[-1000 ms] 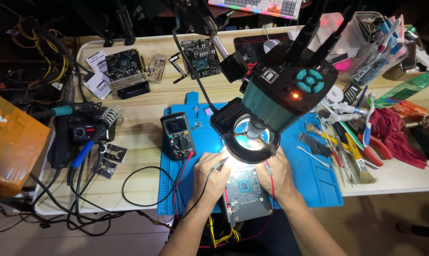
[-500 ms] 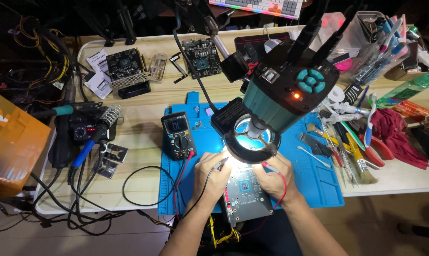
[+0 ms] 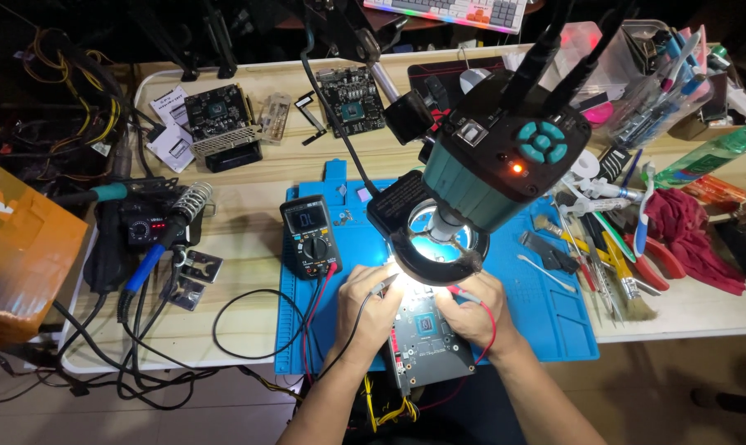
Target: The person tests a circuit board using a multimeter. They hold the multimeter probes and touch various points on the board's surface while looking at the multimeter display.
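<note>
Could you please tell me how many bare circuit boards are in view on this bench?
3: one board under the ring light between the left hand and right hand, two at the back, one left and one centre. Clutter may hide others.

Above board: microscope hangs close.
Left: multimeter, leads crossing.
Right: bare blue mat, then tools.
</note>
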